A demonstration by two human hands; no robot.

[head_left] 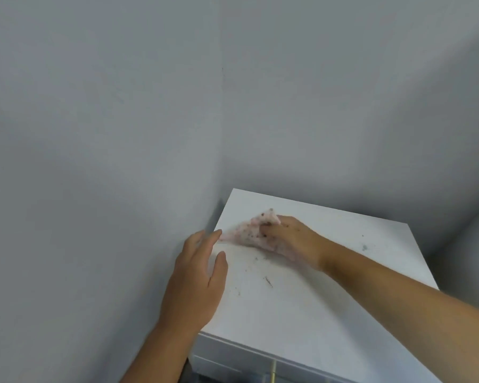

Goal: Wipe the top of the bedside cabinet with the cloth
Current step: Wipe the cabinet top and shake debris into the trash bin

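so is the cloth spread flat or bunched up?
Bunched. The cloth is crumpled under the right hand on the cabinet top, speckled with dirt.

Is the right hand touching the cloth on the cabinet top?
Touching. The head view shows the right hand pressed onto the cloth, its fingers bunching it against the cabinet top.
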